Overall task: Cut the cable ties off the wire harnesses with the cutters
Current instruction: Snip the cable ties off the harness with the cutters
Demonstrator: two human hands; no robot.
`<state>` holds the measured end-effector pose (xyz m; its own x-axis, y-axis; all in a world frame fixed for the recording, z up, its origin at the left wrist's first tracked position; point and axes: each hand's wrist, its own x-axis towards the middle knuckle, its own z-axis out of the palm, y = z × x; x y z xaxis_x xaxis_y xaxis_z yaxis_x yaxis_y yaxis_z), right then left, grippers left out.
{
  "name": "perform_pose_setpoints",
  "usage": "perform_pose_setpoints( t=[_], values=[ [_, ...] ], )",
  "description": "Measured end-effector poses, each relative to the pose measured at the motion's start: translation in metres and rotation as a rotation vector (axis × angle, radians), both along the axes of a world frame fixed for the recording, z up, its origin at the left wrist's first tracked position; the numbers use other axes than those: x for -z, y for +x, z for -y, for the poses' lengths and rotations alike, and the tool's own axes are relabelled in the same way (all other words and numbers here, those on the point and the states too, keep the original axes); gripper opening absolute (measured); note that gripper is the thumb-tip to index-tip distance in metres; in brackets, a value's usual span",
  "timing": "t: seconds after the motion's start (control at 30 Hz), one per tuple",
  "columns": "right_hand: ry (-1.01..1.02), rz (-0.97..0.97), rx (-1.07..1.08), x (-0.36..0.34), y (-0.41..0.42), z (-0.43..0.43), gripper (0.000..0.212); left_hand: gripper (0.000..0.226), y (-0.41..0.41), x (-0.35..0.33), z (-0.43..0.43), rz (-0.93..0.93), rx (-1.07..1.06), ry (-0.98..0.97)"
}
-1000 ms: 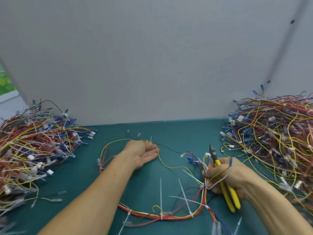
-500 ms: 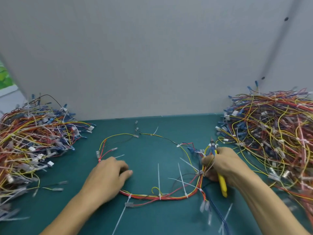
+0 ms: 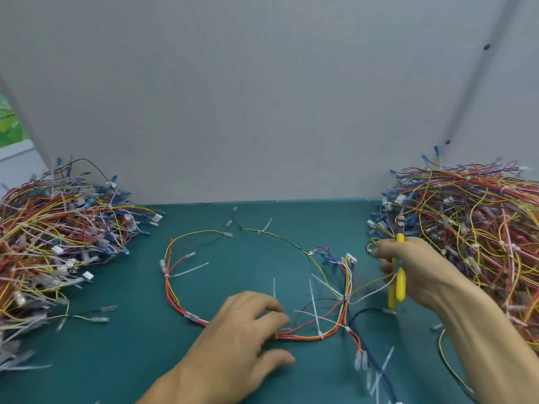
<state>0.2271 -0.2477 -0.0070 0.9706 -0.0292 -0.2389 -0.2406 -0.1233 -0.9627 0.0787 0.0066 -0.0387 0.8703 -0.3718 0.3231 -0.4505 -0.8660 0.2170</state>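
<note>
A wire harness point(image 3: 172, 295) of red, yellow and black wires lies in a loop on the green mat, with several white cable ties point(image 3: 315, 313) sticking out of it. My left hand point(image 3: 245, 333) rests on the loop's near side, fingers curled on the red and yellow bundle. My right hand point(image 3: 420, 269) is lifted at the right and grips the yellow-handled cutters point(image 3: 398, 284), whose tip points away from me. A white connector point(image 3: 351, 258) sits at the harness's right end.
A large heap of harnesses point(image 3: 478, 234) fills the right side, and another heap point(image 3: 52, 243) fills the left. A grey wall point(image 3: 262, 97) stands behind the mat point(image 3: 122, 354). Loose terminals and ties lie near the front edge.
My left hand moved from the loop's far side down to its near side and onto the bundle. My right hand let go of the harness and lifted to the right with the cutters.
</note>
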Motion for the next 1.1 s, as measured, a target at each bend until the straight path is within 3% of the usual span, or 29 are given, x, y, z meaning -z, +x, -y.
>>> perform_pose_setpoints(
  t=[0.13, 0.2, 0.33, 0.53, 0.67, 0.83, 0.97, 1.1],
  values=[
    [-0.034, 0.093, -0.082, 0.0, -0.001, 0.004, 0.018, 0.017, 0.017, -0.014, 0.027, 0.209, 0.099, -0.051],
    [-0.063, 0.124, -0.184, -0.002, -0.005, 0.003, 0.019, 0.024, 0.033, -0.025, 0.049, 0.291, 0.147, 0.02],
    [-0.173, 0.083, -0.384, 0.002, -0.012, -0.006, 0.022, 0.046, 0.056, -0.036, 0.078, 0.252, 0.147, 0.326],
    [-0.187, -0.026, -0.39, 0.009, -0.009, -0.007, 0.022, 0.016, 0.062, -0.013, 0.062, 0.158, 0.142, 0.451],
    [-0.245, -0.053, -0.418, 0.011, -0.007, -0.006, 0.018, 0.011, 0.057, 0.008, 0.048, 0.075, 0.116, 0.303],
    [-0.209, -0.097, -0.417, 0.013, -0.006, -0.004, 0.017, 0.037, 0.066, 0.013, 0.065, -0.102, -0.09, 0.094],
    [-0.2, -0.098, -0.416, 0.013, -0.005, -0.005, 0.018, 0.029, 0.073, 0.015, 0.08, -0.102, -0.131, 0.123],
    [-0.217, -0.105, -0.414, 0.011, -0.006, -0.005, 0.017, 0.01, 0.071, 0.015, 0.082, 0.047, -0.045, 0.054]
  ],
)
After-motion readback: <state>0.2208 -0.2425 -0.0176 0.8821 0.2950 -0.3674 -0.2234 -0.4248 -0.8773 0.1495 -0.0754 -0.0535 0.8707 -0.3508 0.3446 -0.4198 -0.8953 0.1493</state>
